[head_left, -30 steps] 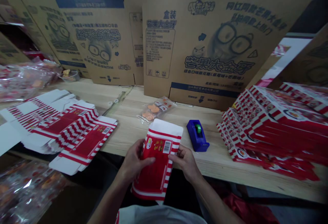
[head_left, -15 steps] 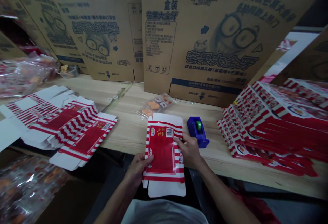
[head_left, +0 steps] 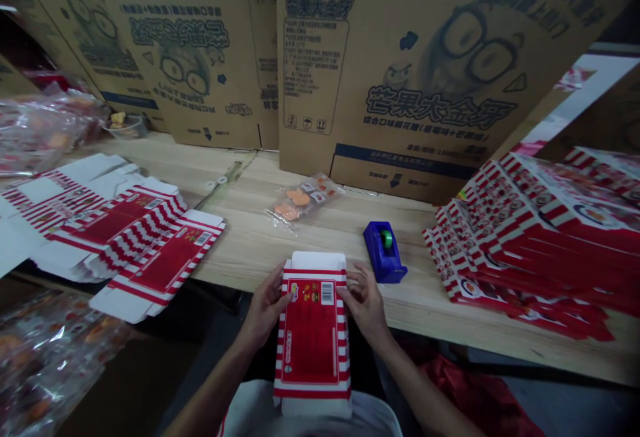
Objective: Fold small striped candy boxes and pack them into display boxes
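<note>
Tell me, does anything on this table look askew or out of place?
Yes. The flat cartons on the left lie fanned out, and the front ones hang over the table edge. One snack bag lies alone mid-table. The carton between left hand and right hand looks straight.

Our bare left hand (head_left: 265, 303) and bare right hand (head_left: 367, 300) sit level, facing each other.
We keep a gap between the 2 hands, palms turned inward, fingers curled and pinched shut, thumbs lying on top. Our bare left forearm (head_left: 215, 383) and bare right forearm (head_left: 423, 390) rise from the lower edge and converge toward the wrists.
</note>
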